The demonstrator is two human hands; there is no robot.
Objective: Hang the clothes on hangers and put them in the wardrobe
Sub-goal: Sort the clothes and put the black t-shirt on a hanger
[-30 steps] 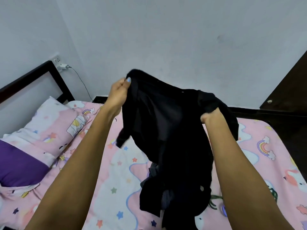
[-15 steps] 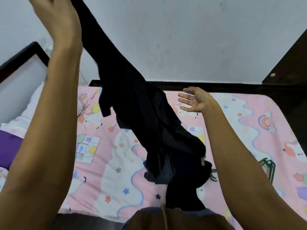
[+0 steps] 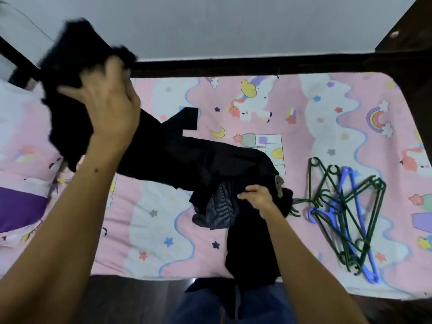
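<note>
— While the left hand (image 3: 109,101) was raised over the bed (image 3: 327,108), what did it have hold of?
— It gripped one end of a black garment (image 3: 187,157), fingers curled into the bunched cloth near the headboard side. From there the garment sloped down across the pink sheet to the pile of dark clothes (image 3: 247,230) at the near edge.

— And the right hand (image 3: 257,197)?
— It was low, on top of that pile, fingers pinching the dark fabric just beside a grey striped piece (image 3: 219,209).

— Where were the hangers (image 3: 346,211)?
— They lay in a loose heap on the sheet to the right of the pile, green ones tangled with blue ones, untouched by either hand. A purple pillow (image 3: 18,211) sat at the far left.
</note>
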